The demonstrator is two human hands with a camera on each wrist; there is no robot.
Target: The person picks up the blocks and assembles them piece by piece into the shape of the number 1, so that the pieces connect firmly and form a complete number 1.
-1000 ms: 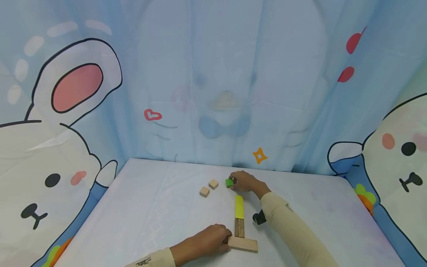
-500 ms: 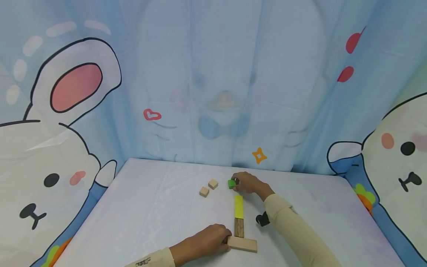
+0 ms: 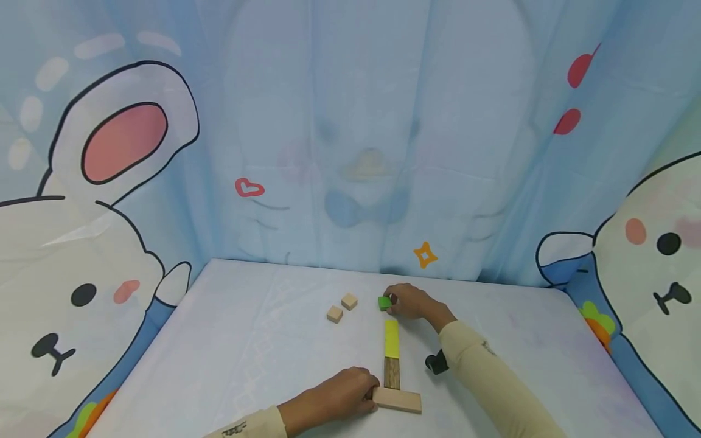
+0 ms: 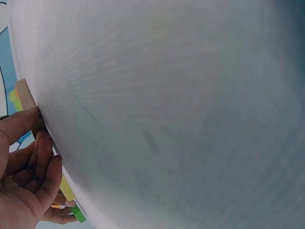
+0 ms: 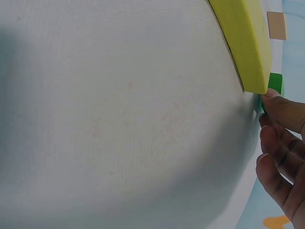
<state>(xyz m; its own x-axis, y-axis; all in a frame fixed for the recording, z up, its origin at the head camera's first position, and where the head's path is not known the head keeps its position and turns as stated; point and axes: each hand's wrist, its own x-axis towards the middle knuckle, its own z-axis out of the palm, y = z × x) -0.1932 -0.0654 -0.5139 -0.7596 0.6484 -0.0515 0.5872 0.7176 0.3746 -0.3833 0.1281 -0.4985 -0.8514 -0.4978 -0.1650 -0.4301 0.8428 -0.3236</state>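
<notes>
My right hand [image 3: 411, 301] pinches a small green block [image 3: 385, 303] just beyond the far end of a yellow block [image 3: 391, 339]. In the right wrist view the thumb lies against the green block [image 5: 275, 82], close to the yellow block's end. A dark brown wooden block [image 3: 392, 372] continues the line from the yellow one toward the near side. Across its near end lies a flat, pale wooden plank [image 3: 398, 400]. My left hand [image 3: 345, 392] grips the plank's left end between thumb and fingers; the left wrist view shows this plank [image 4: 25, 97] at the fingertips.
Two pale wooden cubes, the nearer cube [image 3: 334, 314] and the farther cube [image 3: 349, 301], sit left of the green block. A white cloth covers the table [image 3: 246, 353]. Behind it hangs a blue printed curtain [image 3: 356, 121]. A black wrist camera [image 3: 437, 362] shows beside the right sleeve.
The right hand has drawn the green block a little right and nearer, toward the far end of the yellow block. The left hand and the plank have stayed in place.
</notes>
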